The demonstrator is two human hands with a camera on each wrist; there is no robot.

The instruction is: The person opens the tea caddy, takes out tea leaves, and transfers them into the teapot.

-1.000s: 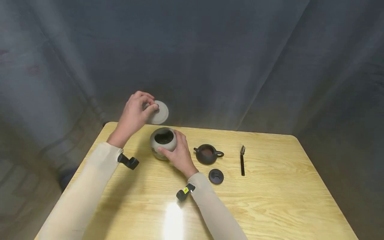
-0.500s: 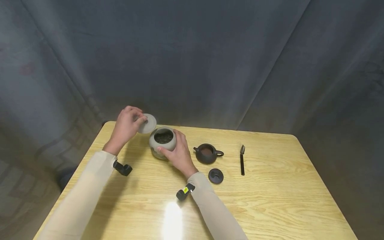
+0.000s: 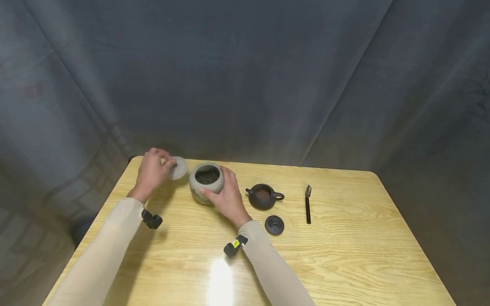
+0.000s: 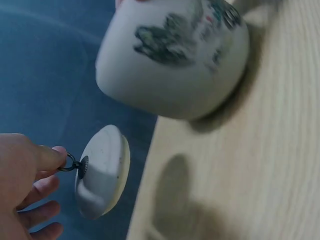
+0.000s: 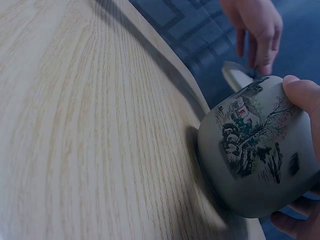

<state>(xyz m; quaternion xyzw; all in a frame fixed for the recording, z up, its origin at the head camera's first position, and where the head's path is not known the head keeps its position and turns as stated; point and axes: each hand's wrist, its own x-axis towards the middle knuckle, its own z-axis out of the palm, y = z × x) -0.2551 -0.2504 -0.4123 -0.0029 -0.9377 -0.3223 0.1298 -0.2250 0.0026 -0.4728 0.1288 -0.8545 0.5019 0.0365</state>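
Note:
My left hand [image 3: 150, 173] pinches a small dark metal ring on top of a pale round jar lid [image 4: 102, 172], which hangs tilted above the table's far left. To its right stands a grey-white round jar [image 3: 196, 185], uncovered, with dark loose leaves visible inside. Painted landscape scenery decorates its side in the right wrist view. My right hand [image 3: 231, 200] grips the jar from the right, thumb toward the front and fingers behind. Its fingers [image 5: 290, 223] curve round the jar's underside edge in the right wrist view.
Right of the jar sits a dark teapot [image 3: 254, 201] without its lid, spout to the left. Its round dark lid [image 3: 274, 225] lies in front. Farther right is a small scoop [image 3: 308, 208] with a black handle. A grey curtain [image 3: 245, 85] hangs behind the wooden table [image 3: 352, 246].
The left hand has carried the jar lid left and down, from above and behind the jar to low over the table's far left. The right hand stays on the jar.

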